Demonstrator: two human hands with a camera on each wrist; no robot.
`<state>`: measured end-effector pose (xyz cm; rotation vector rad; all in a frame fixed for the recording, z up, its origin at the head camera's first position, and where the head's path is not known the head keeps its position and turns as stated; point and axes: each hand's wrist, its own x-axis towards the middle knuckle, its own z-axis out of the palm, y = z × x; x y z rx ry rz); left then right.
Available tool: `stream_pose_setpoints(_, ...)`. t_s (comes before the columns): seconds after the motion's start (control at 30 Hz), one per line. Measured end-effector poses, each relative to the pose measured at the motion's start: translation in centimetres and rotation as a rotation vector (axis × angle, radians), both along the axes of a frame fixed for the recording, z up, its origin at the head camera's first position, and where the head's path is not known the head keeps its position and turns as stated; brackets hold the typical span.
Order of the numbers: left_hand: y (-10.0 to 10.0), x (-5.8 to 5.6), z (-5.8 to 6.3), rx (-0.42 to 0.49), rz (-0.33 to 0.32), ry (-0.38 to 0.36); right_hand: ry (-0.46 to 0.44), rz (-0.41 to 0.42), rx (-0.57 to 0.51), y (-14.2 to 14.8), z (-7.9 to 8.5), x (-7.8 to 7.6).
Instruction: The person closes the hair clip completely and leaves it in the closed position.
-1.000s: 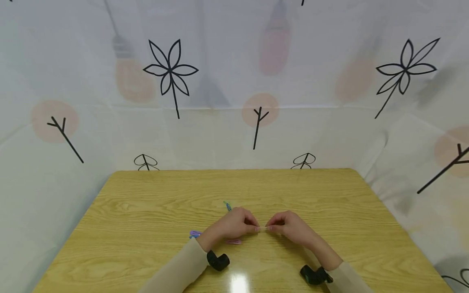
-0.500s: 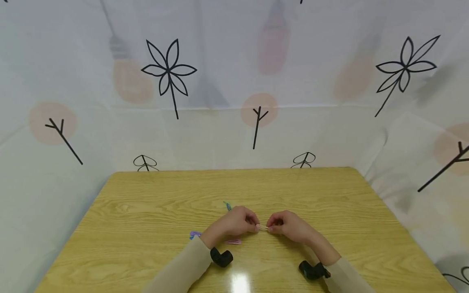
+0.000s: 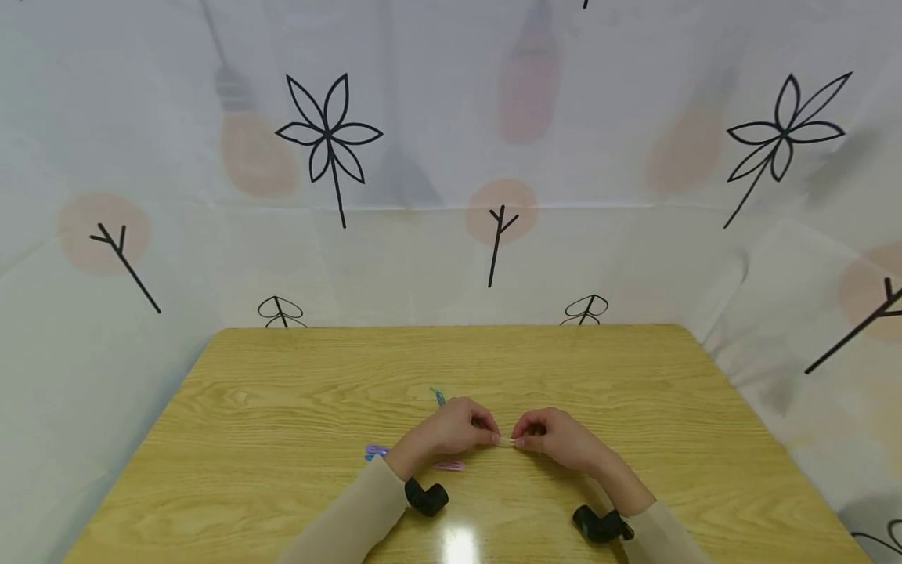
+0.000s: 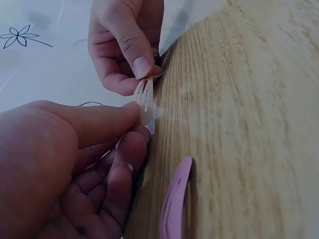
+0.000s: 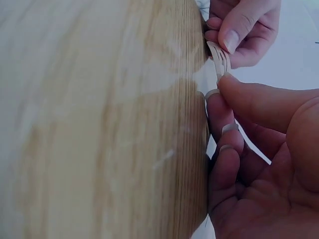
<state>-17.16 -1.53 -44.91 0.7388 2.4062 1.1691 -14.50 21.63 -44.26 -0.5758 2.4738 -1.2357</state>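
Observation:
A cream snap hair clip (image 4: 145, 102) spans the small gap between my two hands above the table. Its left end is pinched between thumb and fingers of my left hand (image 3: 458, 427). Thumb and forefinger of my right hand (image 3: 560, 440) pinch the other end. Slots along the clip show in the right wrist view, where part of the clip (image 5: 222, 59) lies hidden behind the fingertips. A pink snap hair clip (image 3: 449, 465) lies on the table just below my left hand.
On the wood-grain table (image 3: 296, 376), a purple clip (image 3: 377, 448) and a blue clip (image 3: 372, 457) lie together left of my left wrist. A blue-green clip (image 3: 438, 396) shows partly behind that hand. A patterned white cloth (image 3: 409, 266) hangs beyond the table's far edge.
The cream clip came into fuller view between my hands half a second ago and now shows narrower. Both hands have shifted only slightly; the clips on the table stay put.

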Motion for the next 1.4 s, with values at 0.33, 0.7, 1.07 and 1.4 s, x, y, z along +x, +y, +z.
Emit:
stream_pose_setpoints(0.33,0.0,-0.09,-0.27,0.013,0.006,-0.003,0.001,0.001,-0.007,0.1,-0.27,-0.11)
stream_pose_setpoints(0.7,0.14,0.01,-0.05,0.0,-0.002,0.027,-0.014,-0.015,-0.013,0.15,-0.33,-0.17)
stream_pose_setpoints(1.07,0.43,0.08,-0.05,-0.011,0.006,0.045,-0.007,-0.045,-0.026,0.13,-0.35,-0.06)
stream_pose_setpoints(1.4,0.43,0.16,-0.01,-0.003,0.011,0.024,-0.019,-0.073,-0.04,0.13,-0.24,0.1)
